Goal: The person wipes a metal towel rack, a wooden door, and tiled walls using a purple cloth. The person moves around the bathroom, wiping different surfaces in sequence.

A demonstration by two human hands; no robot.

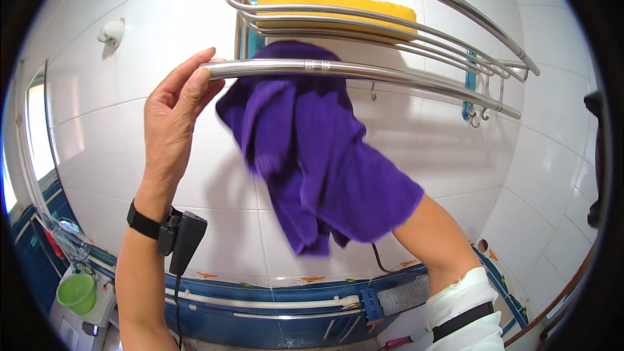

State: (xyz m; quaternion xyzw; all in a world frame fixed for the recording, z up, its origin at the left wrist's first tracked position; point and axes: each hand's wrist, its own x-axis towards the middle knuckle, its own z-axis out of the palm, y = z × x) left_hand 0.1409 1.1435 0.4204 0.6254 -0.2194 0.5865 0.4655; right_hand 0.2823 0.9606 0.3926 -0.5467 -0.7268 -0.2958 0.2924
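My left hand (pixel 179 101) pinches the left end of the lower front rail (pixel 273 67) of a shiny metal wall rack, thumb in front and fingers behind. A purple towel (pixel 318 156) hangs in loose folds, slightly blurred, over my raised right forearm (pixel 435 234). Its top bulges up behind the lower rail, below the shelf bars. My right hand is hidden under this towel, so its fingers do not show.
A folded yellow towel (pixel 338 10) lies on the rack's shelf. Hooks (pixel 478 116) hang at the rack's right end. White tiled wall (pixel 227 188) stands behind. Lower down are a pale pipe (pixel 260 305), a grey cloth (pixel 403 296) and a green basin (pixel 77 292).
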